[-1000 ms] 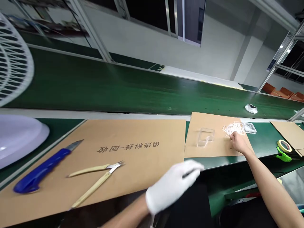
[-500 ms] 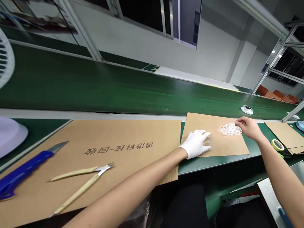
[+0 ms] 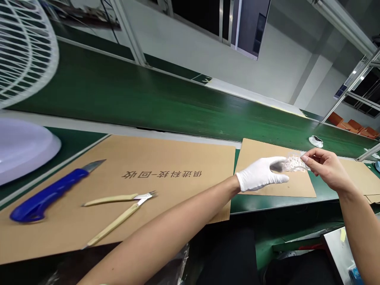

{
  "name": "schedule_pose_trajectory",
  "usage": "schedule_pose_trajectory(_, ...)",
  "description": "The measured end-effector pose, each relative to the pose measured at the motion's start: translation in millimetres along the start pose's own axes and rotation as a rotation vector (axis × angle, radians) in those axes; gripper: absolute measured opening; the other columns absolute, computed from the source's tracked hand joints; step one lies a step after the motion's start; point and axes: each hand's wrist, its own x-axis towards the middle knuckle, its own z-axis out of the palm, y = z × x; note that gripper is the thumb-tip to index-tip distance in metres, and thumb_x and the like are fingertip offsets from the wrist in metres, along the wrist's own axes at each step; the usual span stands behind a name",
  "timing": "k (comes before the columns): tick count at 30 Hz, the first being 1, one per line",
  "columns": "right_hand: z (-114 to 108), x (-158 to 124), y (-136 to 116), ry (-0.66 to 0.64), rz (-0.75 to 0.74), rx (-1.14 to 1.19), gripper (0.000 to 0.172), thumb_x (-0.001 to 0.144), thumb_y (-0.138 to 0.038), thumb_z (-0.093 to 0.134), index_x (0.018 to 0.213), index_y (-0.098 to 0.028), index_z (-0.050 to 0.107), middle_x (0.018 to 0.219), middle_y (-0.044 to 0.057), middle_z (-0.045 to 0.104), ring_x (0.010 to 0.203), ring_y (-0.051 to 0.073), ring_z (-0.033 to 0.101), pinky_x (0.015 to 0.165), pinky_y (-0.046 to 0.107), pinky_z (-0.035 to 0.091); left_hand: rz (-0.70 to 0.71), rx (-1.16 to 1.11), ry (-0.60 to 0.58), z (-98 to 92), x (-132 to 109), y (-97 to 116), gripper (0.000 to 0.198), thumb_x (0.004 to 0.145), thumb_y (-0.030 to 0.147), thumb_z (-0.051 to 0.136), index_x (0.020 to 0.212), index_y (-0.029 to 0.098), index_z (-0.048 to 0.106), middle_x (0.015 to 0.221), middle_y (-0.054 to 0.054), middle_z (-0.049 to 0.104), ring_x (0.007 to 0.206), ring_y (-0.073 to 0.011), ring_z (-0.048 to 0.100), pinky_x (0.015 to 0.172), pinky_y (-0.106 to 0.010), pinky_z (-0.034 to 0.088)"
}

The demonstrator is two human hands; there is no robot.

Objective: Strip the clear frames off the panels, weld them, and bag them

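My right hand (image 3: 329, 168), bare, pinches the edge of a white, lacy-looking bundle (image 3: 295, 162) with a see-through sheen; its exact kind is unclear. My left hand (image 3: 263, 174) wears a white glove. Its thumb and fingers are spread apart beside the bundle, with the upper fingertips close to it; contact cannot be made out. Both hands are over a smaller cardboard sheet (image 3: 274, 190) on the green bench.
To the left, a large printed cardboard sheet (image 3: 178, 158) carries a blue-handled knife (image 3: 56, 194) and yellow-handled nippers (image 3: 121, 213). A white fan (image 3: 32, 51) stands at far left. A crumpled white item (image 3: 316, 141) lies on the green belt (image 3: 178, 107) behind.
My right hand has lifted the white bundle off the cardboard. My left hand has moved right and up to it, thumb and fingers parted. The view has shifted left.
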Motion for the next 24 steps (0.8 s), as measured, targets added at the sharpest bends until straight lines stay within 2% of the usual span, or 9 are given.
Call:
schedule_pose_trajectory(2,13,-2,4,0.002,0.001,0.109,0.044,0.087,-0.064,0.082,0.090,-0.020,0.075,0.071,-0.001,0.060,0.061,0.013,0.048,0.053,0.027,0.039,-0.005,-0.059,0.025,-1.6,-4,2,0.041,0.081,0.046,0.083,0.112,0.019,0.080,0.110,-0.009,0.081,0.105,-0.0277,0.075,0.091,-0.040,0.061)
schedule_pose_trajectory(3,20,-2,8,0.007,0.004,0.156,0.044,0.087,-0.064,0.083,0.089,-0.020,0.074,0.071,-0.001,0.061,0.060,0.013,0.049,0.053,0.027,0.042,-0.013,-0.085,0.050,-4.8,-7,4,0.034,0.083,0.047,0.081,0.101,0.018,0.080,0.102,-0.008,0.081,0.099,-0.0260,0.076,0.086,-0.038,0.061)
schedule_pose_trajectory(5,35,-4,18,0.006,0.020,0.231,0.045,0.084,-0.064,0.085,0.088,-0.020,0.074,0.074,0.000,0.064,0.059,0.013,0.053,0.054,0.028,0.046,-0.021,-0.102,0.090,-15.1,-14,10,0.032,0.086,0.047,0.079,0.094,0.016,0.078,0.095,-0.008,0.081,0.092,-0.0236,0.076,0.080,-0.036,0.061)
schedule_pose_trajectory(9,64,-8,43,-0.076,0.073,0.340,0.046,0.083,-0.064,0.086,0.092,-0.021,0.072,0.085,0.003,0.070,0.065,0.015,0.060,0.055,0.029,0.051,-0.033,0.033,0.083,-36.3,-25,28,0.031,0.085,0.045,0.079,0.097,0.016,0.075,0.089,-0.007,0.079,0.084,-0.0205,0.074,0.070,-0.031,0.058)
schedule_pose_trajectory(14,86,-16,63,-0.232,0.117,0.340,0.042,0.086,-0.060,0.084,0.095,-0.021,0.071,0.089,0.003,0.069,0.079,0.018,0.065,0.065,0.029,0.052,-0.095,0.189,0.059,-41.6,-28,37,0.021,0.088,0.037,0.070,0.095,0.017,0.073,0.082,-0.002,0.074,0.066,-0.0142,0.066,0.061,-0.028,0.054)
schedule_pose_trajectory(18,89,-19,66,-0.215,0.089,0.312,0.040,0.088,-0.060,0.080,0.095,-0.022,0.071,0.094,0.003,0.070,0.084,0.018,0.063,0.073,0.031,0.051,-0.164,0.240,0.048,-37.9,-30,32,0.024,0.090,0.038,0.069,0.101,0.017,0.073,0.087,-0.003,0.075,0.067,-0.0152,0.068,0.058,-0.027,0.052)
schedule_pose_trajectory(21,86,-18,64,-0.174,0.035,0.287,0.038,0.092,-0.058,0.076,0.097,-0.021,0.073,0.097,0.004,0.072,0.089,0.020,0.064,0.083,0.034,0.052,-0.217,0.215,0.025,-35.5,-35,22,0.037,0.093,0.046,0.068,0.114,0.016,0.072,0.091,-0.005,0.076,0.069,-0.0176,0.071,0.057,-0.028,0.050)
schedule_pose_trajectory(24,84,-16,60,-0.180,-0.001,0.243,0.034,0.096,-0.054,0.070,0.101,-0.021,0.076,0.098,0.006,0.075,0.091,0.021,0.066,0.085,0.035,0.053,-0.241,0.171,-0.022,-35.7,-41,11,0.053,0.095,0.059,0.063,0.122,0.014,0.069,0.093,-0.009,0.076,0.073,-0.0207,0.074,0.059,-0.029,0.050)
